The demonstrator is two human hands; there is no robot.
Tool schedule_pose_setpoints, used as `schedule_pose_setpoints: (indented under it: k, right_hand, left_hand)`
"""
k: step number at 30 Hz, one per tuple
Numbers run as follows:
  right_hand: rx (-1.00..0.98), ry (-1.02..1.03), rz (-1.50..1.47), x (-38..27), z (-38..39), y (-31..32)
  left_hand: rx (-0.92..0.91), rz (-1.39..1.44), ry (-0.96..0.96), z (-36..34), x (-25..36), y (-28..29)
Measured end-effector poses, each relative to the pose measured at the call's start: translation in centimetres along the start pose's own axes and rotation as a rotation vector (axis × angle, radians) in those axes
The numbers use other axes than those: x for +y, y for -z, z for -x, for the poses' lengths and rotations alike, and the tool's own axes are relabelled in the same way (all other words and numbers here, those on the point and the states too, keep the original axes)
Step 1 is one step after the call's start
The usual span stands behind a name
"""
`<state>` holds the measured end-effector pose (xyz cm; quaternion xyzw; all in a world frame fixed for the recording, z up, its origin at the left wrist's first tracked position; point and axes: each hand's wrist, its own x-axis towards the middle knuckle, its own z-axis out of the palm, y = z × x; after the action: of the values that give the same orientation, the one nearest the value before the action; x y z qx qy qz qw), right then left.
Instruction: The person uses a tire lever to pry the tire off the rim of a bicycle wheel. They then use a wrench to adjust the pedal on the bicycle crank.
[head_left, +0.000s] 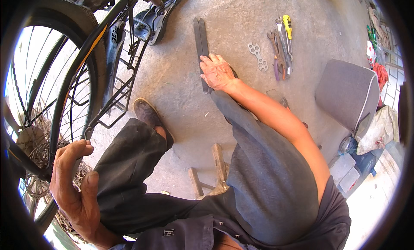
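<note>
My right hand (217, 72) reaches down to the concrete floor, its fingers bent over a pair of long, flat black strips (201, 36) lying side by side. Part of the strips is hidden under the hand. At the left, my left hand (75, 181) is raised beside the bicycle wheel (97, 69). Its fingers curl, the thumb stands apart from them, and I see nothing held between. The bicycle's dark frame (71, 84) and a black wire rack (125, 92) are close to that hand.
Right of the strips lie a multi-hole flat spanner (258, 57), a yellow-handled screwdriver (287, 28), a rusty wrench (272, 41) and pliers (277, 69). A grey padded seat (345, 92) stands farther right, near bags (379, 131). Wooden stool legs (219, 161) show between my legs.
</note>
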<state>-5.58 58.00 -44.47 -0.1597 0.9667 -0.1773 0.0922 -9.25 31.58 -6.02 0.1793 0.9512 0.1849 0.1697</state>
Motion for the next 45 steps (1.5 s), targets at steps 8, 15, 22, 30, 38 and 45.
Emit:
schedule_pose_setpoints:
  k: [8, 15, 22, 30, 38, 45]
  right_hand:
    - [0.145, -0.075, -0.083, -0.2, -0.2, 0.0]
    - [0.004, -0.042, -0.039, -0.4, -0.8, 1.1]
    - [-0.142, -0.023, 0.058, -0.5, -1.4, 1.4]
    - [-0.233, -0.120, 0.024, -0.8, -1.3, 1.9]
    - [-0.305, -0.190, 0.080, -1.3, -1.6, 3.0]
    - [0.161, -0.393, -0.156, 2.8, -0.7, 2.0]
  left_hand:
    - [-0.016, -0.001, 0.005, 0.2, -0.3, -0.1]
    - [-0.032, -0.005, 0.000, 0.1, -0.1, 0.1]
    - [-0.025, -0.004, 0.009, 0.2, -0.2, 0.1]
    - [-0.045, 0.007, 0.010, 0.0, 0.0, 0.0]
    - [-0.068, 0.026, 0.074, 0.5, -0.3, 0.1]
    - [-0.119, 0.014, 0.018, 0.6, -1.0, 0.4]
